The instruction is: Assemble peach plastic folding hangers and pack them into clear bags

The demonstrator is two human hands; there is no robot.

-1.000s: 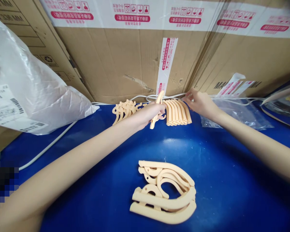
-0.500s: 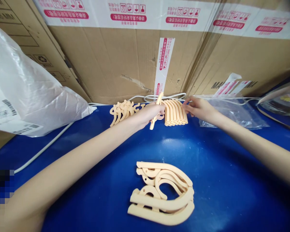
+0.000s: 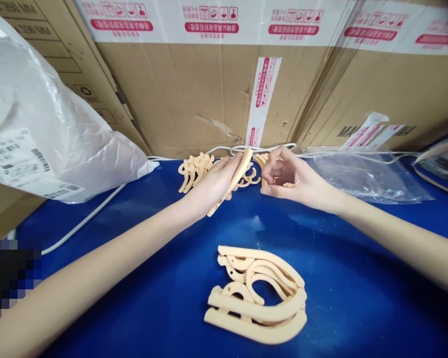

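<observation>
- Left hand (image 3: 216, 185): closed around a curved beige bar (image 3: 239, 175), which tilts, upper end toward the box.
- Right hand (image 3: 302, 183): fingers curled, over a row of beige curved pieces (image 3: 260, 160) and hiding most of it; cannot tell whether it grips one.
- Between the hands: small beige hooks (image 3: 254, 178), lying on the blue surface (image 3: 145, 308).
- Just left of the left hand: a cluster of S-curved beige pieces (image 3: 189, 175).
- Nearer the wearer, well apart from both hands: folded beige hangers (image 3: 261, 313), heaped together.
- Right of the right hand: clear plastic bag (image 3: 369, 179), flat.
- Far left: white parcel (image 3: 67, 134) with printed labels.
- Behind all: taped cardboard box (image 3: 186, 89); white cable (image 3: 91, 215) along its foot and past the parcel.
</observation>
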